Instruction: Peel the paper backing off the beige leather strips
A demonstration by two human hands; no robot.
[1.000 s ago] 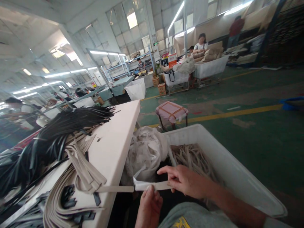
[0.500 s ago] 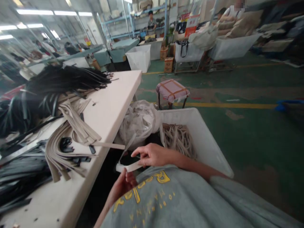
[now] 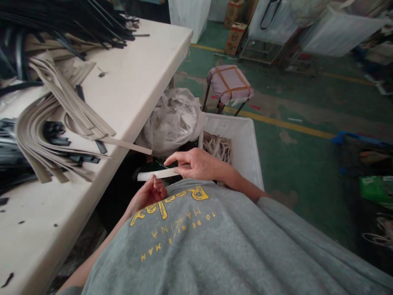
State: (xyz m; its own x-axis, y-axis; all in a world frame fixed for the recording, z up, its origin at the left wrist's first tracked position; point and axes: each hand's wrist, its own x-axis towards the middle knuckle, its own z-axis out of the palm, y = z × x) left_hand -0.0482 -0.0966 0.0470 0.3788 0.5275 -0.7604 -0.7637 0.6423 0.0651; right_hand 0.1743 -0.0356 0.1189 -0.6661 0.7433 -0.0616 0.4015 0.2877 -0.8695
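My right hand [image 3: 196, 164] pinches a pale beige strip [image 3: 153, 175] near its right end, with the forefinger stretched along it. My left hand [image 3: 149, 196] is curled just under the strip's left part, fingers closed against it, close to my grey shirt [image 3: 196, 237]. Both hands hover in the gap between the white worktable [image 3: 138, 82] and the white plastic bin [image 3: 242, 139]. The bin holds several more beige strips [image 3: 216, 145].
A pile of beige strips [image 3: 55, 123] and black strips [image 3: 61, 20] lies on the table at left. A crumpled white bag [image 3: 175, 121] sits between table and bin. A padded stool [image 3: 229, 84] stands beyond on the green floor. Carts and boxes stand farther back.
The view has tipped downward and closer to my body. Both hands drew the strip in toward my shirt and leftward, and it now lies more level.
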